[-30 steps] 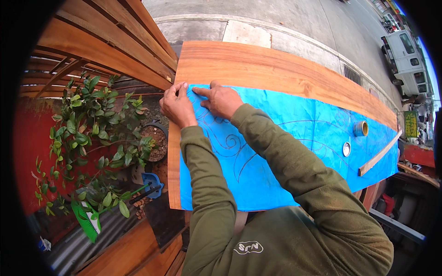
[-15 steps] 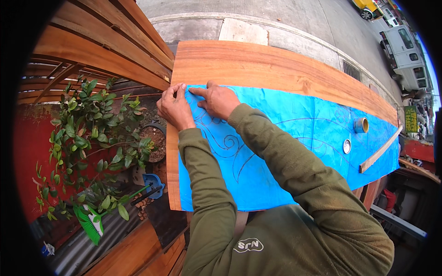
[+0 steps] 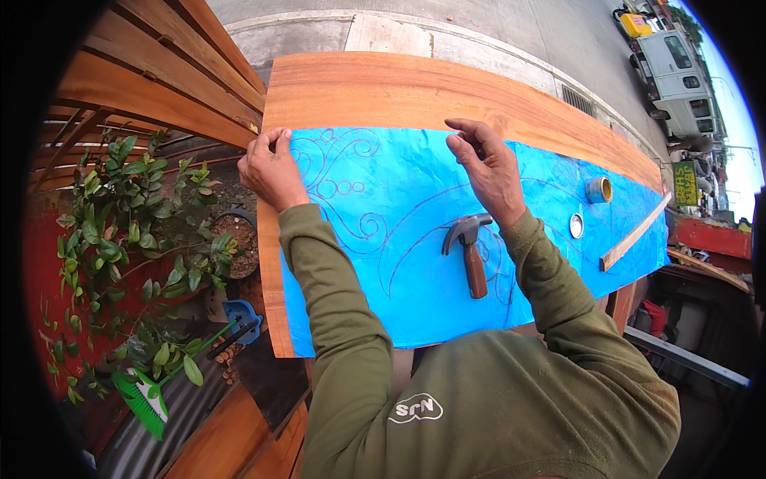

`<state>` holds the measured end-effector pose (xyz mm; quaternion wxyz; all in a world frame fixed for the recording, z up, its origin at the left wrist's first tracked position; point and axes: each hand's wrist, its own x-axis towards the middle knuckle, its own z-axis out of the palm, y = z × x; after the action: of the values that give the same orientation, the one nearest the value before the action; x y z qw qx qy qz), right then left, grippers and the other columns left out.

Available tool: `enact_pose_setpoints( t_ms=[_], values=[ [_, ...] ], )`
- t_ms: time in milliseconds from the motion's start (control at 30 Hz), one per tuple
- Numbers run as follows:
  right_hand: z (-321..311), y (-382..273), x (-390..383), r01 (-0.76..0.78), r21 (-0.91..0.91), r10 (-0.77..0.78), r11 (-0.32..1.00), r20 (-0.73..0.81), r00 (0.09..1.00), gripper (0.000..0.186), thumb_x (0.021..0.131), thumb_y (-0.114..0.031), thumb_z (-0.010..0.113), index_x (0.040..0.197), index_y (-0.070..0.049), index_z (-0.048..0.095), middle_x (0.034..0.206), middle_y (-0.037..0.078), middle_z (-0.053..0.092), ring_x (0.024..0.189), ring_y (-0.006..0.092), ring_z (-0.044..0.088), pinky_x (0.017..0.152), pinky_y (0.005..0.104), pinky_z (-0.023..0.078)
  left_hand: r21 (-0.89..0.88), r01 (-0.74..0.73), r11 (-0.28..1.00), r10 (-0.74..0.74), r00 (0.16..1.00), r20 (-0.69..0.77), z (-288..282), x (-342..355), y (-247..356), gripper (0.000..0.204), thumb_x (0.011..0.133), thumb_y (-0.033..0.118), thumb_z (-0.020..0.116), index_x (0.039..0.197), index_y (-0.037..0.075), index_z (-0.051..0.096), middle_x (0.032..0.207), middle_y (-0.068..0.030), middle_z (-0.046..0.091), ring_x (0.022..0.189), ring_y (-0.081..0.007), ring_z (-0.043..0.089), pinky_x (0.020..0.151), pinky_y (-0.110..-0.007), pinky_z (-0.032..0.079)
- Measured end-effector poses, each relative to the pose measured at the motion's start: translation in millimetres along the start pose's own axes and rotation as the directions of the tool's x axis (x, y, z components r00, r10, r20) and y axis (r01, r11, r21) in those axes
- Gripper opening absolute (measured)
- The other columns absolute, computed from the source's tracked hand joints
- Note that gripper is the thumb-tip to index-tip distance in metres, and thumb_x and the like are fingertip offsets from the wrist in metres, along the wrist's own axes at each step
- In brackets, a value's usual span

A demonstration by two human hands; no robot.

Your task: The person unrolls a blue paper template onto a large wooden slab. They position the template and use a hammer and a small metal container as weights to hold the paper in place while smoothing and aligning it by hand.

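My left hand [image 3: 271, 168] pinches the top-left corner of a blue sheet [image 3: 343, 287] with curling dark line drawings, lying on a wooden board [image 3: 359, 88]. My right hand [image 3: 487, 168] is raised over the sheet, thumb and forefinger apart, the other fingers curved, with nothing visible in it. Below it a claw hammer [image 3: 474, 255] lies on the sheet. To the right sit a small open can [image 3: 598, 189], a round lid [image 3: 576, 225] and a narrow wood strip [image 3: 634, 231].
Slatted wood [image 3: 167, 72] stands left of the board, above a leafy potted plant [image 3: 128, 239]. A green broom [image 3: 142, 399] and blue dustpan [image 3: 239, 319] lie lower left. Beyond the board run pavement [image 3: 387, 32] and a road, with a parked white vehicle [image 3: 670, 76] at right.
My right hand has lifted from the sheet's corner and moved right, its forearm uncovering the hammer. My left hand still holds the corner. The view has shifted somewhat.
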<state>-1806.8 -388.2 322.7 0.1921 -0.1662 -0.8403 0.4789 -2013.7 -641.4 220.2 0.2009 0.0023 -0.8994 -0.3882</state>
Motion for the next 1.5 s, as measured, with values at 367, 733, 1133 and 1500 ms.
enact_pose_setpoints(
  t_ms=[367, 733, 1133, 1500],
  values=[
    [-53, 2, -167, -0.192, -0.557, 0.402, 0.808, 0.283, 0.871, 0.060, 0.092, -0.032, 0.085, 0.139, -0.010, 0.055, 0.105, 0.018, 0.072, 0.090, 0.0382, 0.074, 0.076, 0.0484, 0.059, 0.045, -0.030, 0.999, 0.031, 0.999, -0.016, 3, -2, -5, 0.017, 0.080, 0.028, 0.093, 0.090, 0.016, 0.086, 0.103, 0.0005, 0.081, 0.100, -0.0341, 0.067, 0.094, -0.049, 0.054],
    [-32, -61, -113, -0.541, 0.418, 0.392, 0.730, 0.393, 0.832, 0.046, 0.105, -0.016, 0.077, 0.146, -0.004, 0.059, 0.092, 0.000, 0.066, 0.070, 0.0080, 0.057, 0.061, 0.0285, 0.046, 0.026, -0.033, 0.999, 0.034, 0.999, -0.036, 0, -5, -3, 0.017, 0.078, 0.028, 0.094, 0.088, 0.017, 0.086, 0.104, 0.0001, 0.079, 0.103, -0.0323, 0.066, 0.100, -0.048, 0.049],
    [141, -57, 49, 0.124, 0.043, -0.131, 0.991, 0.290, 0.948, 0.033, 0.110, -0.032, 0.068, 0.122, -0.002, 0.065, 0.084, 0.024, 0.072, 0.073, 0.0445, 0.070, 0.063, 0.0516, 0.051, 0.017, -0.085, 0.996, 0.086, 0.993, -0.083, -3, -5, -1, 0.019, 0.075, 0.029, 0.094, 0.085, 0.015, 0.085, 0.101, -0.0015, 0.079, 0.099, -0.0338, 0.067, 0.099, -0.048, 0.049],
    [156, -58, 48, 0.331, -0.099, -0.309, 0.938, 0.191, 0.932, 0.027, 0.109, -0.034, 0.066, 0.114, -0.007, 0.065, 0.084, 0.023, 0.072, 0.076, 0.0461, 0.070, 0.064, 0.0570, 0.052, 0.008, -0.030, 1.000, 0.031, 0.997, -0.071, 2, -5, -1, 0.018, 0.073, 0.024, 0.096, 0.083, 0.016, 0.083, 0.098, -0.0001, 0.074, 0.101, -0.0319, 0.065, 0.109, -0.047, 0.045]
  ],
)
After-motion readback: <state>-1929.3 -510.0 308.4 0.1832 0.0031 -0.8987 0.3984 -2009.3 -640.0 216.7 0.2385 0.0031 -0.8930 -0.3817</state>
